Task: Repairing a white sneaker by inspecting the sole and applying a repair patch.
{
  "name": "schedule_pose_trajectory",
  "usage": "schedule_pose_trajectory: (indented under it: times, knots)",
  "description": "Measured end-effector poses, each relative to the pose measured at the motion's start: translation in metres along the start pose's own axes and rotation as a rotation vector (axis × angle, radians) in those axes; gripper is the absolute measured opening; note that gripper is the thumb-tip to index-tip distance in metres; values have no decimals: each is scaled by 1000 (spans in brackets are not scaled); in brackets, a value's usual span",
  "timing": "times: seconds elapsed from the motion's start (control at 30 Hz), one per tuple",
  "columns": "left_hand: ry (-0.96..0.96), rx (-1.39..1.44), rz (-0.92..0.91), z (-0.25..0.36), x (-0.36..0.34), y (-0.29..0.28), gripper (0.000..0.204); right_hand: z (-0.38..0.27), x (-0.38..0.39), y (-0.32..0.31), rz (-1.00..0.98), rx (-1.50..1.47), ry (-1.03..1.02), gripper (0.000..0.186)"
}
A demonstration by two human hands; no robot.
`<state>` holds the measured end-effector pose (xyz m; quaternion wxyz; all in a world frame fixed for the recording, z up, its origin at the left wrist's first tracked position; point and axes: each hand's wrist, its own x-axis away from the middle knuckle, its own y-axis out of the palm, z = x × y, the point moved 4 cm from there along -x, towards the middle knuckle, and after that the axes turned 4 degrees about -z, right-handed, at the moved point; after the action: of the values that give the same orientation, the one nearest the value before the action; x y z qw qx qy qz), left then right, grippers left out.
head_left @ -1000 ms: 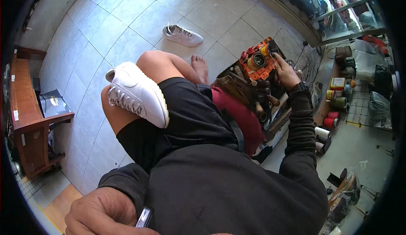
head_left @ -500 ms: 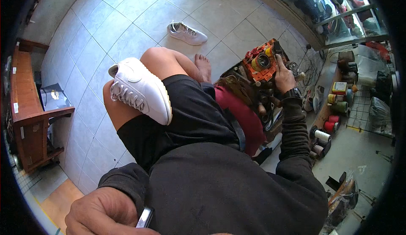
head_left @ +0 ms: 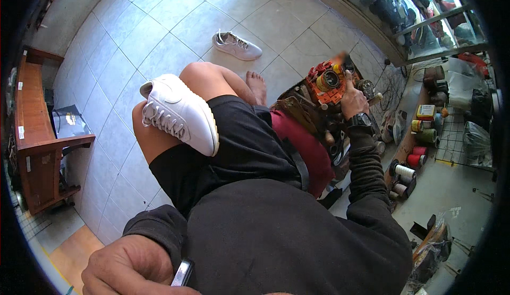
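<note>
the tool box (head_left: 288, 88) contains an orange tray (head_left: 332, 97), a round yellow tin (head_left: 324, 82) and wooden-handled tools (head_left: 329, 138). the right hand (head_left: 355, 101) is at the tray's edge, index finger extended; any grip cannot be determined. the left hand (head_left: 127, 266) is curled beside a silver object (head_left: 183, 272); its hold is unclear. the white shoe (head_left: 180, 112), laced, pale-soled, lies across the leg (head_left: 155, 146).

A small shiny metal piece (head_left: 183, 272) sits tilted in my left fingers (head_left: 159, 288), its lower end hidden. At my right fingers (head_left: 348, 83) lies a cluttered orange tray (head_left: 332, 95). A white lace-up shoe (head_left: 183, 112) rests on my bent leg (head_left: 151, 138), toe toward me.
</note>
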<state>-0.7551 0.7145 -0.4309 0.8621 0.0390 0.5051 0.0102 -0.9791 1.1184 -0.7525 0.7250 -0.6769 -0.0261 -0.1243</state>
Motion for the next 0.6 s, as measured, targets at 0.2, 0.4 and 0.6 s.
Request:
schedule_pose_trajectory:
  times: [0.2,0.4,0.6]
  knots:
    - [14,61,11,-6,4,-4,9,-5,4,-8,-17,42,-16,72]
    - [190,239,-25,-19,8,-11,8,-11,6,-14,5,66,1,69]
    - [201,238,-29,-23,10,-16,9,29,-22,18,114,-500,-249,55]
